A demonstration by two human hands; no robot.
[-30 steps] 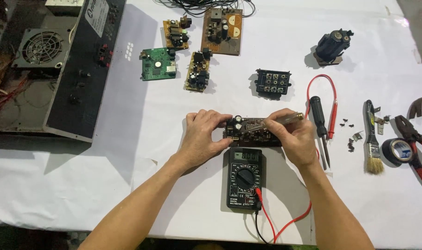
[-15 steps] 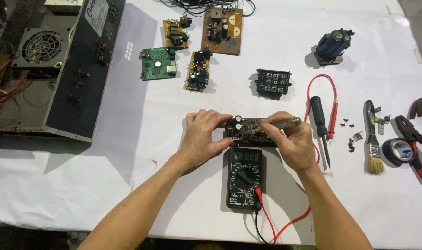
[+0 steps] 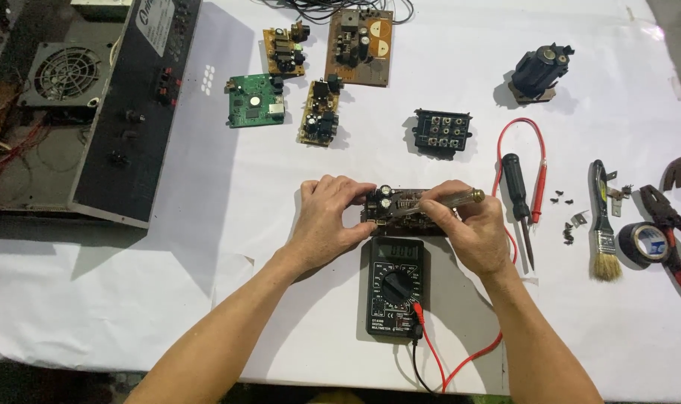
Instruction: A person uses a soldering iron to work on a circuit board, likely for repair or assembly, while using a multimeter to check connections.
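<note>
Circuit board [image 3: 400,210]: held just above the digital multimeter [image 3: 395,288], at table centre
Left hand [image 3: 327,224]: fingers clamped on the board's left end
Right hand [image 3: 471,232]: closed on a clear-handled screwdriver [image 3: 437,203]; tip on the board
Risk: tip may slip and scrape components; loose red probe lead [image 3: 460,359] may snag the wrist

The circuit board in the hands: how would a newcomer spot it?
On the white sheet, find the black multimeter at bottom centre. Just above it, the left hand and right hand hold a dark circuit board. Unlike the boards lying farther up, it is the only one held.
</note>
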